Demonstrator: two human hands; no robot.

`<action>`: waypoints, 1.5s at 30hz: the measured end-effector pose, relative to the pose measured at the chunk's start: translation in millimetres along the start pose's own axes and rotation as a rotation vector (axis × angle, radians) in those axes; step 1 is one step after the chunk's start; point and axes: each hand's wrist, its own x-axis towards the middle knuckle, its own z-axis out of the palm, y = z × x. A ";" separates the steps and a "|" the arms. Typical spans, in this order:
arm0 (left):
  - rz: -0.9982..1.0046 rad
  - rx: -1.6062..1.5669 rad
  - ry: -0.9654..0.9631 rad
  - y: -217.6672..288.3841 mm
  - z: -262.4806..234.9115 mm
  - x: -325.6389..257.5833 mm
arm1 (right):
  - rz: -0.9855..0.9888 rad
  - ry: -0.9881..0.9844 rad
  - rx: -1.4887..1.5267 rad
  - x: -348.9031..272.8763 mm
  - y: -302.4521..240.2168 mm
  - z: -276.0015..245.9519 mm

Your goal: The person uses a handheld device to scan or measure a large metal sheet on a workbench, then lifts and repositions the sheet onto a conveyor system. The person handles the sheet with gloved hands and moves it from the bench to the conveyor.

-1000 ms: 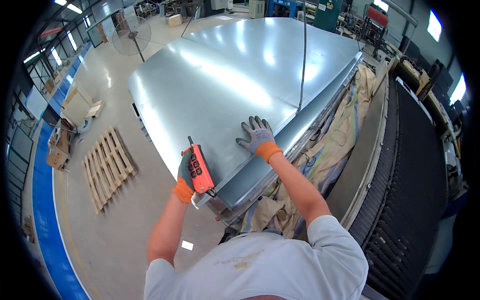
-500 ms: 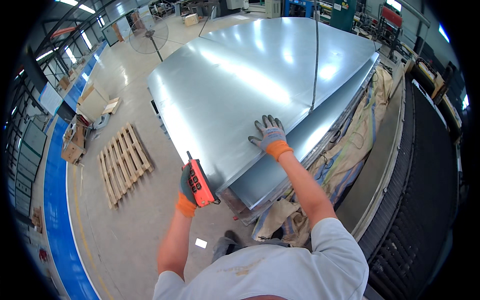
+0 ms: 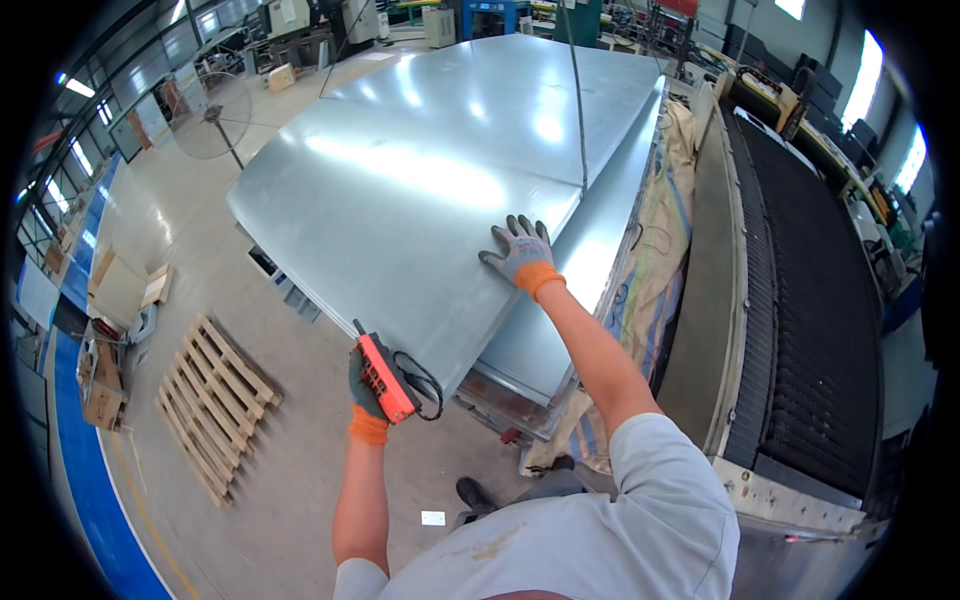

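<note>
A large shiny metal sheet hangs from dark slings and spreads in front of me, sagging at its sides. My right hand, in a grey work glove with an orange cuff, lies on its top near the right edge, fingers spread. In my left hand, gloved alike, is a red handheld remote control with black buttons, a short antenna and a black strap loop. It is held beside the sheet's near left edge. Below the raised sheet, a stack of metal sheets shows at the right.
Striped woven sacking lies along the stack's right side. Farther right stands a long machine with a dark slatted bed. A wooden pallet lies on the floor at left, near boxes. A standing fan is at far left.
My view has turned right, so the sheet and pallet sit farther left in the picture. The remote's strap loop now swings out to its right. My right hand stays on the sheet.
</note>
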 end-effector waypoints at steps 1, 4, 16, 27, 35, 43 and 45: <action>0.015 -0.036 -0.022 0.3 -4.0 5.0 | 0.024 -0.008 -0.004 0.9 -3.5 0.5; -0.007 -0.074 -0.262 9.4 -17.9 12.7 | 0.004 -0.007 0.024 5.9 -16.3 2.3; 0.049 0.189 -0.200 40.6 -18.9 19.4 | -0.004 -0.026 0.060 16.0 -51.0 1.5; 0.020 0.050 -0.033 78.7 -38.0 36.7 | -0.014 0.030 0.098 41.3 -84.4 23.3; -0.167 -0.136 -0.174 118.1 -89.3 55.8 | -0.001 0.039 -0.017 58.3 -128.5 38.5; -0.209 -0.166 0.018 221.6 -203.6 21.6 | 0.028 0.059 -0.092 74.2 -167.1 55.6; -0.209 -0.113 0.082 266.2 -245.3 7.5 | 0.021 0.064 -0.104 78.7 -171.5 56.3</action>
